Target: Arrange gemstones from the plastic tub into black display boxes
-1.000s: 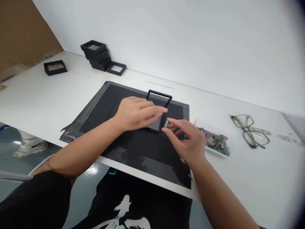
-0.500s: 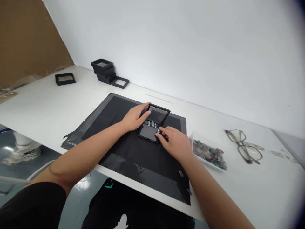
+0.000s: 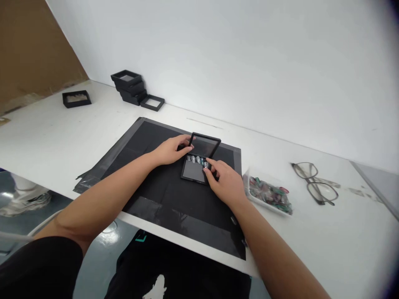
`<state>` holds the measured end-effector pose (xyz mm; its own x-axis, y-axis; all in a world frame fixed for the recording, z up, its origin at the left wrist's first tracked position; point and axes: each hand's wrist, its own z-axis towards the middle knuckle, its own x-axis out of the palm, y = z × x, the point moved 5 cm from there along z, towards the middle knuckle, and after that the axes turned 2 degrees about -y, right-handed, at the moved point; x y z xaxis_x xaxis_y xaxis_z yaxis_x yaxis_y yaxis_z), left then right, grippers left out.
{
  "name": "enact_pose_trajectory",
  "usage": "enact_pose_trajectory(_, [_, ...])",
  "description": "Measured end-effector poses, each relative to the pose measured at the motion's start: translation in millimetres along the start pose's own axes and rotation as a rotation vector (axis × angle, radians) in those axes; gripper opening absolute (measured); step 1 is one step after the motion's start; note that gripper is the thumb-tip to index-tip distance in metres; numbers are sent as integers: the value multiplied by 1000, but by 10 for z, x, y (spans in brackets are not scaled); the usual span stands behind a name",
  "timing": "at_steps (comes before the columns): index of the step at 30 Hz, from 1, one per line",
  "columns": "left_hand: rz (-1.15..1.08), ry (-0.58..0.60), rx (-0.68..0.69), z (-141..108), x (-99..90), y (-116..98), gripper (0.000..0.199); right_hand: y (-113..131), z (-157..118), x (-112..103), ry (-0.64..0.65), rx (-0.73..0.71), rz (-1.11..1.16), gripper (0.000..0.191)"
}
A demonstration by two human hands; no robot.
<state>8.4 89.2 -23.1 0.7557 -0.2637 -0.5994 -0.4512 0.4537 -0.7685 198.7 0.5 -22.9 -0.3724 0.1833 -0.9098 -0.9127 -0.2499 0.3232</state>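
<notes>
Since a second ago, when the right hand (image 3: 229,182) had a small silvery piece (image 3: 205,165) up in the air, that piece has ended up inside the black case (image 3: 193,171). It's now at the row's 3 o'clock end, close beside the others. Compared with half a second ago, not much is different; the fingers are in nearly the same spot, so I'd read this as fine positioning rather than carrying.

Right hand is gripping: thumb and index finger pinched around the piece, so I'd say it isn't let go yet. Left hand (image 3: 171,150) was hovering across the case a second ago and is now at its 10 o'clock, thumb and fingers at the edge of the tilted-up clear lid (image 3: 204,145). Seems to be steadying it, but can't tell if that's a real grip or just a touch.

With that hand out of the way, you can see the row of shiny pieces (image 3: 195,159) along the case's 12 o'clock side, just below the lid. The case sits on the black mat (image 3: 162,185).

Going round from the case: stack of black frames (image 3: 129,88) at 10 to 11, white tray (image 3: 269,206) of colourful bits between 3 and 4, and a loose piece (image 3: 233,220) on the mat around 5.
</notes>
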Motion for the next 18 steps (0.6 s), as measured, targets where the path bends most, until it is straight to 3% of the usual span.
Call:
enact_pose_trajectory(4, [-47,112,13,3,2,41,55,0,-61,-11,-77,-9,40,35])
enact_pose_trajectory(9, [-41,170,-2,4,-5,70,59,-18,-72,-19,-69,0,20,34])
enact_pose_trajectory(18, [0,186,2,18,5,97,61,88,-99,3,-51,-17,-209,39])
